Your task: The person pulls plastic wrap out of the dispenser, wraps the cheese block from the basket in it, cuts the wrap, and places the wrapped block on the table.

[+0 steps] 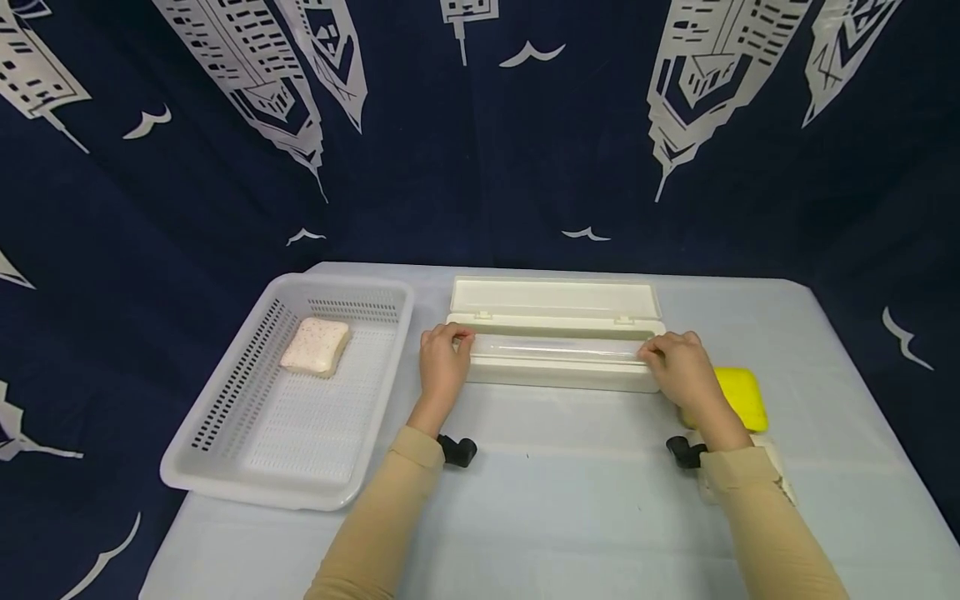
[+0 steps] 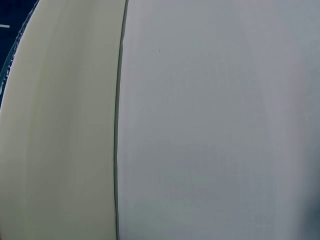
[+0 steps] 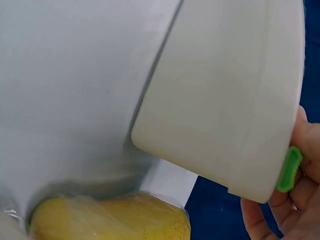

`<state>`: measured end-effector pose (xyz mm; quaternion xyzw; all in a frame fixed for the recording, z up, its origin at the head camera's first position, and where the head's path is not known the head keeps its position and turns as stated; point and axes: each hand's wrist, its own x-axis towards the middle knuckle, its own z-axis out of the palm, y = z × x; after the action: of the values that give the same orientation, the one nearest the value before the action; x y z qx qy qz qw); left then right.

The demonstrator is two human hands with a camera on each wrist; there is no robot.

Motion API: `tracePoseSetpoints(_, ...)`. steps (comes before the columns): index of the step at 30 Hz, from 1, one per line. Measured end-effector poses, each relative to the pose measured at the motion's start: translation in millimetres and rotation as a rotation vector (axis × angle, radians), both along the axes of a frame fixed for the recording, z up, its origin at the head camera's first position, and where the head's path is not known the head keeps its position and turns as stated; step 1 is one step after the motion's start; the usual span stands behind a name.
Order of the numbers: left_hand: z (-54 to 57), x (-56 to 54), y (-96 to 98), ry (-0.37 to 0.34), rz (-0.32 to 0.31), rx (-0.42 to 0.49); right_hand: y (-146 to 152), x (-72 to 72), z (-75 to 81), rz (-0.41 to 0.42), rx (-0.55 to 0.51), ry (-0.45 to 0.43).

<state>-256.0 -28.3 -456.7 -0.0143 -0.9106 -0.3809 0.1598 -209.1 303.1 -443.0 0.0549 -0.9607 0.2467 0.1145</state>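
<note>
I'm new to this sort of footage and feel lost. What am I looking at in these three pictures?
There is no machine here: a person's bare left hand and right hand are at work. The widest picture comes from a camera worn on the head; the other two come from cameras on each wrist. On the table sits a long, open cream box holding clear film. Both hands appear to pinch that film, one near each end. To the left, a white basket holds a pale speckled block; on the right, partly hidden, is a yellow wrapped item.
</note>
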Motion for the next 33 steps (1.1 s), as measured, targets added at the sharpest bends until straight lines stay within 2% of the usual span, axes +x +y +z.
tracePoseSetpoints(4, 1.5, -1.1, 0.3, 0.023, 0.028, -0.018, -2.1, -1.8, -1.4, 0.004, 0.003, 0.133)
tracePoseSetpoints(7, 3.9, -3.9, -0.2, 0.057, 0.041, -0.034, -0.7, -3.9, 3.3, 0.057, 0.033, 0.207)
tracePoseSetpoints(11, 8.8, -9.7, -0.8, 0.091, 0.032, -0.043, 5.2, -4.5, 12.7, 0.153, 0.133, 0.222)
tracePoseSetpoints(14, 13.8, -14.2, -1.5, 0.102, 0.023, -0.027, 8.7, -5.1, 20.0, 0.219, 0.207, 0.198)
tracePoseSetpoints(17, 20.0, -17.9, -2.3, 0.114, 0.011, 0.004, 9.9, -5.7, 28.5, 0.25, 0.239, 0.18)
tracePoseSetpoints(26, 46.4, -21.8, -4.1, 0.173, -0.024, 0.076, 8.4, -6.8, 54.1, 0.109, 0.139, 0.187)
tracePoseSetpoints(33, 69.4, -24.8, -6.4, 0.236, -0.038, 0.102, 3.0, -8.7, 73.0, 0.003, 0.085, 0.237)
